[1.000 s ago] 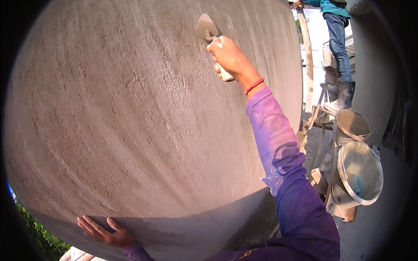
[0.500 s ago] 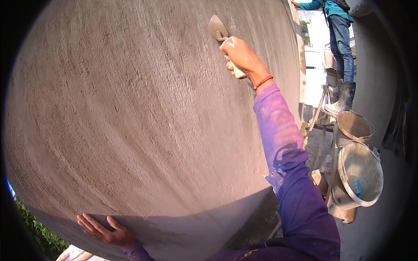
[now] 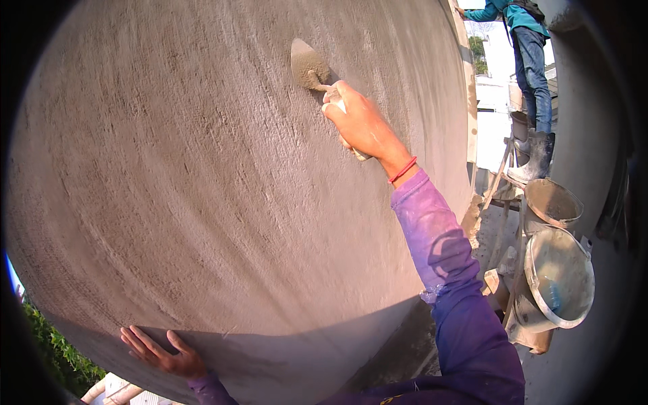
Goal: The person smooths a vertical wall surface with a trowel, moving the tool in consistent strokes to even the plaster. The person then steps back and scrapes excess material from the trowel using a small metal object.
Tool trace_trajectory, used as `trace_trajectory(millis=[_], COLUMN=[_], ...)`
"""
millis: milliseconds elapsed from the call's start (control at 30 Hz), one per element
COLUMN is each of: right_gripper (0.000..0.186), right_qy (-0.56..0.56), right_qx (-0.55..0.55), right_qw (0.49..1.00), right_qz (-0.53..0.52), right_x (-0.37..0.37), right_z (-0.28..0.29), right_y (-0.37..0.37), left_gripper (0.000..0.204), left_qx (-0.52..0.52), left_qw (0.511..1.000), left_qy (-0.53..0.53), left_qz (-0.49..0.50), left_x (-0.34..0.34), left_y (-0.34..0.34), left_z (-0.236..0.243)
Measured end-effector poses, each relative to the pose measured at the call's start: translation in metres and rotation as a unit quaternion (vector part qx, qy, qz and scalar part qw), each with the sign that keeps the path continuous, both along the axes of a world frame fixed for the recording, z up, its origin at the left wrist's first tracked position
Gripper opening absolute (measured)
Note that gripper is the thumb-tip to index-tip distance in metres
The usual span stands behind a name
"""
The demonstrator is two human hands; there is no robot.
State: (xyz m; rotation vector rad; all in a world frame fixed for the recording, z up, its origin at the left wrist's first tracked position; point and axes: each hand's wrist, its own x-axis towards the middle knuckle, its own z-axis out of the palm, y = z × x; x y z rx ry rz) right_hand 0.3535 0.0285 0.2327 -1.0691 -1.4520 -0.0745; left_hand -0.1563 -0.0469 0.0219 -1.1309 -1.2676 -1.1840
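While left hand (image 3: pixel 165 354) touches wall (image 3: pixel 223 202), right (image 3: pixel 364 123) grips trowel (image 3: pixel 308 64).

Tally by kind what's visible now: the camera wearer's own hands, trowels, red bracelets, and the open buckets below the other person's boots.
Hands: 2 (left hand, right hand)
Trowel: 1
Red bracelet: 1
Buckets: 2 (upper bucket, lower bucket)
Total: 6

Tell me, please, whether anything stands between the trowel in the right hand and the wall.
Nothing visible does: the right hand holds the trowel close over the wall; whether it touches is unclear. The left hand is well away.
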Motion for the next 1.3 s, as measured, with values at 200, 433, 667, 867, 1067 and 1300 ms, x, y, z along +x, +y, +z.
trace_trajectory(millis=[200,433,667,867,1067,1300], right_gripper=[0.04,0.039,0.04,0.039,0.037,0.036], right_qy=[-0.019,-0.041,-0.033,-0.061,-0.062,-0.072], right_qx=[-0.001,0.014,0.004,-0.016,-0.007,0.003], right_qw=[0.993,0.992,0.987,0.986,0.99,0.989], right_qz=[-0.117,-0.117,-0.155,-0.152,-0.124,-0.126], right_x=[-0.024,-0.036,-0.033,-0.014,-0.013,-0.014], right_z=[0.0,0.001,0.005,0.013,0.014,0.01], right_y=[-0.009,-0.015,-0.023,-0.017,-0.02,-0.017], left_gripper=[0.073,0.073,0.072,0.072,0.072,0.07], left_qx=[-0.004,0.002,0.001,0.005,0.002,0.002], left_qw=[1.0,1.0,1.0,1.0,1.0,1.0], left_qy=[0.002,0.0,-0.009,-0.002,-0.001,0.002], left_qz=[0.013,0.006,-0.006,-0.015,-0.013,-0.02], left_x=[-0.001,-0.001,0.0,-0.003,-0.003,0.0], left_y=[0.003,0.004,0.005,0.006,0.004,0.003], left_z=[-0.003,-0.004,-0.005,-0.005,-0.004,-0.002])
